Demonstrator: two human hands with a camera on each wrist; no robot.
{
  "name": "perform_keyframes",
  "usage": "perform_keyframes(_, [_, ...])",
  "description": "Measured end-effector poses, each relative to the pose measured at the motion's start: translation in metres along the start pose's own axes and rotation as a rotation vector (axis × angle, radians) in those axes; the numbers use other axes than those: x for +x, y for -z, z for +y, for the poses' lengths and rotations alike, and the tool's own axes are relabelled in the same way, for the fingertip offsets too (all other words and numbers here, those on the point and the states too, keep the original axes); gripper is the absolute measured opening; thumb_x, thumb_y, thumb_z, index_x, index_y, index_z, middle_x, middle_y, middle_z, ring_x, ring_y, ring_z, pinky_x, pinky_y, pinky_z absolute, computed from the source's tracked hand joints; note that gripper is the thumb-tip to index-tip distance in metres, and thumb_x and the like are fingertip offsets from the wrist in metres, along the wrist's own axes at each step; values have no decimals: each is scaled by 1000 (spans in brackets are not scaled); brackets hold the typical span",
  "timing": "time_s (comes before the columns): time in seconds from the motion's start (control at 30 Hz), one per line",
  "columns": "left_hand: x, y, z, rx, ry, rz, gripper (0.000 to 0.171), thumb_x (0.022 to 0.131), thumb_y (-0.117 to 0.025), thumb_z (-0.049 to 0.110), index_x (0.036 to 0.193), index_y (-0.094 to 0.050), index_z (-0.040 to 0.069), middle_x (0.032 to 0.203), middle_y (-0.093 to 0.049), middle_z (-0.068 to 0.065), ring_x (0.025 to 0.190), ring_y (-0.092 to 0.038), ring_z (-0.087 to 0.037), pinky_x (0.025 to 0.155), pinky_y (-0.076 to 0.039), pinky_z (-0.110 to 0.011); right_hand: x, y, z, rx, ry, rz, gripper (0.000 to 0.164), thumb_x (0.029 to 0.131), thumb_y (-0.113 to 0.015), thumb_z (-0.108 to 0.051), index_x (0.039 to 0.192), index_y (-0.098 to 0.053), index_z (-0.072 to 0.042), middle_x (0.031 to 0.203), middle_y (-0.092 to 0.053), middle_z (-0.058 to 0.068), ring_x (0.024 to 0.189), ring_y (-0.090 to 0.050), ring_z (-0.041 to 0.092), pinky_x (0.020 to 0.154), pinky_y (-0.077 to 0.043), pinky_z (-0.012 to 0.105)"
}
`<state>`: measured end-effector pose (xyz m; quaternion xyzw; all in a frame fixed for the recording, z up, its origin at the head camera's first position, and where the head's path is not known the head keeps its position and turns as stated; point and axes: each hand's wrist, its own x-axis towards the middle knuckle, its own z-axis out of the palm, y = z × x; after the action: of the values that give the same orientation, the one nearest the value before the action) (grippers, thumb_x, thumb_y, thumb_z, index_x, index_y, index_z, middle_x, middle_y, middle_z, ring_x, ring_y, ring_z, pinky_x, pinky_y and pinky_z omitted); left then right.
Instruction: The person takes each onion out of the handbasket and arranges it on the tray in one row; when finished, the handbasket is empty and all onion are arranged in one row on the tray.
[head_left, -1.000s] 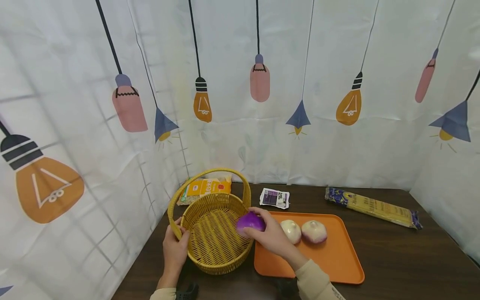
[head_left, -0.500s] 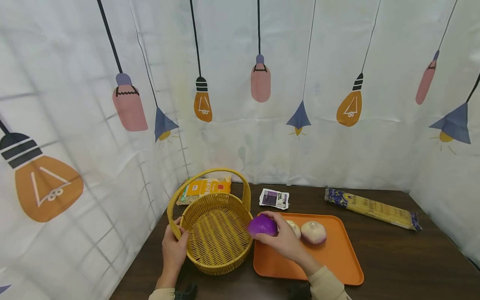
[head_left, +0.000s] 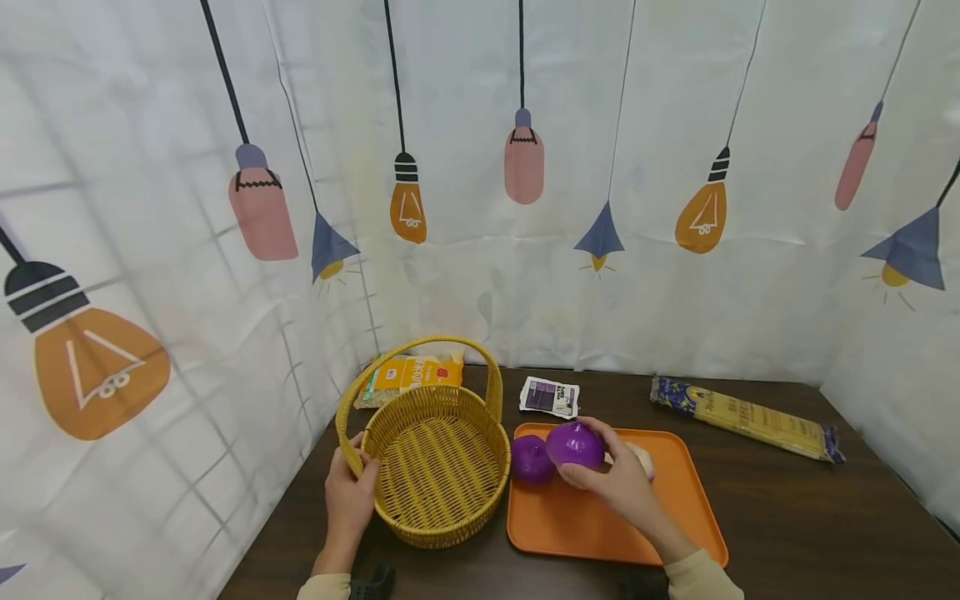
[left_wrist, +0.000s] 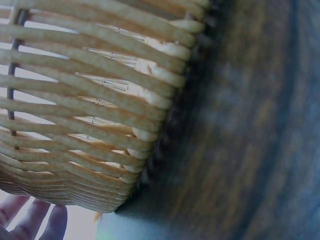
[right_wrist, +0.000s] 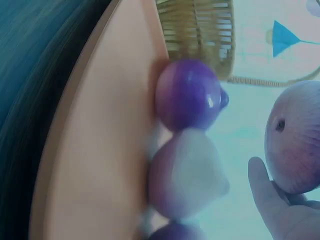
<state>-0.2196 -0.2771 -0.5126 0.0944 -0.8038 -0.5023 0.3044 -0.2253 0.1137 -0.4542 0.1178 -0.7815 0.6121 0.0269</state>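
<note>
My right hand (head_left: 618,479) grips a purple onion (head_left: 575,444) with its pointed tip up, above the orange tray (head_left: 577,533). Beside it on the tray's left side rests another purple onion (head_left: 532,460). A pale-topped onion (head_left: 642,459) is partly hidden by the hand. In the right wrist view the held onion (right_wrist: 297,140) is at the right, apart from the row on the tray, where a whitish onion (right_wrist: 187,175) touches a purple one. My left hand (head_left: 351,496) holds the left side of a yellow wicker basket (head_left: 442,533), thumb near the handle's base. The basket has nothing inside.
Behind the basket lies an orange-and-yellow grain bag (head_left: 416,372). A small white-and-purple packet (head_left: 550,397) is at the tray's back, and a long yellow noodle pack (head_left: 750,418) lies at the back right. White curtains (head_left: 480,292) close in the table.
My right hand has moved right with the held purple onion, from the basket's rim to over the tray. The onion on the tray's left has come into sight. My left hand stays put.
</note>
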Motion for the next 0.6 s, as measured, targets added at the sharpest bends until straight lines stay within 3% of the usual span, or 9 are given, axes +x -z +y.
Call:
perform_keyframes(0.27, [1, 0, 1, 15, -6, 11, 9, 91, -61, 4, 88, -53, 5, 137, -55, -9, 72, -45, -19, 62, -39, -28, -11, 22, 14, -105, 13, 54, 68, 81, -80, -25, 140, -46, -18, 141, -48, 15, 123, -51, 37, 93, -50, 42])
perform_keyframes(0.6, [1, -1, -1, 8, -7, 22, 9, 91, -61, 3, 89, -52, 4, 136, -56, -10, 71, -46, -18, 62, -39, -27, -25, 33, 25, -62, 18, 89, 69, 82, -79, -20, 141, -44, -14, 139, -45, 14, 116, -54, 34, 83, -50, 22])
